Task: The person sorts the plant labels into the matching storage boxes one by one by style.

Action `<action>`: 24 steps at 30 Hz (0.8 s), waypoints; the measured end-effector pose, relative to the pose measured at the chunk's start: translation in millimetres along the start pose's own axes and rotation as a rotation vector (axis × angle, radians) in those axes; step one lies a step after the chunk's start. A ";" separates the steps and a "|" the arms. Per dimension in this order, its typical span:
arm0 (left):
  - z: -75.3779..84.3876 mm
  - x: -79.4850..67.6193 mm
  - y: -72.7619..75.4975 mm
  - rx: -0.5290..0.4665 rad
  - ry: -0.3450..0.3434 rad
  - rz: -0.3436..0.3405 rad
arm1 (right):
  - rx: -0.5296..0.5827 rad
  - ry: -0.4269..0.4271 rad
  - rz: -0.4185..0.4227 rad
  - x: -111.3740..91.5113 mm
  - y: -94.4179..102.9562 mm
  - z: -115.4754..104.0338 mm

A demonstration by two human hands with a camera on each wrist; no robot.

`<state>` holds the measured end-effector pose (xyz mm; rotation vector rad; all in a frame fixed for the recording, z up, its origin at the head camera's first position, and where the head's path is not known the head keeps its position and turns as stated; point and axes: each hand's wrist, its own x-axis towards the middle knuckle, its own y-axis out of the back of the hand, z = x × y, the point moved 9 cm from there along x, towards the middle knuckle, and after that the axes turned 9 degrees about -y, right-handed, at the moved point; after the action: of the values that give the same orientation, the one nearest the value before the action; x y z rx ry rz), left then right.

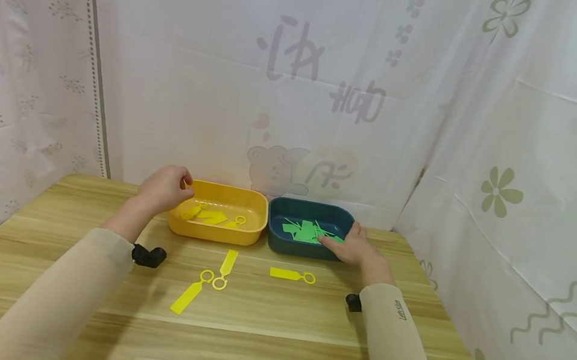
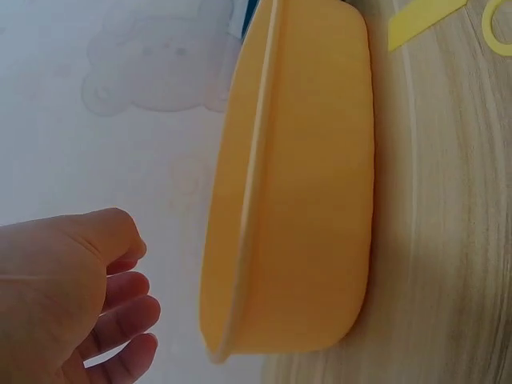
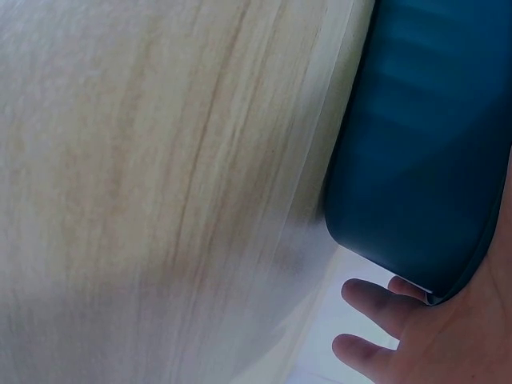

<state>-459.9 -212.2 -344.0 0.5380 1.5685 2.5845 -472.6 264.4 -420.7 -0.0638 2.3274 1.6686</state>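
My left hand (image 1: pixel 164 188) is over the left end of the yellow bin (image 1: pixel 216 233), fingers loosely bent, with nothing visible in them. In the left wrist view the thumb and fingers stand apart from the bin's rim. Several yellow ring tags (image 1: pixel 213 217) lie in this bin. At the right end of the dark blue bin (image 1: pixel 291 246) is my right hand (image 1: pixel 356 248), its thumb reaching over the green pieces (image 1: pixel 308 231) inside. Its other fingers extend past the end wall, spread, as the right wrist view shows; the palm rests at the rim.
Three yellow ring tags lie on the wooden table (image 1: pixel 245 344) before the bins: one tag (image 1: pixel 187 296) at left, a second tag (image 1: pixel 227 264) beside it, a third tag (image 1: pixel 287 274) farther right. A patterned curtain (image 1: pixel 195 101) hangs close behind the bins.
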 end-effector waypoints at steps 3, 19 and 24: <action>-0.9 -0.3 -2.8 0.000 -0.004 -0.002 | 0.004 0.006 0.000 0.7 0.3 0.4; 47.4 1.4 -22.5 0.028 -0.140 -0.001 | 0.012 0.019 0.001 1.9 -0.8 -1.3; 75.4 1.1 -28.4 0.029 -0.198 -0.010 | 0.000 0.011 0.000 1.5 -0.6 -0.6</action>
<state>-439.4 -134.5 -337.0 0.7601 1.5411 2.4185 -474.0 263.9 -421.5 -0.0729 2.3349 1.6727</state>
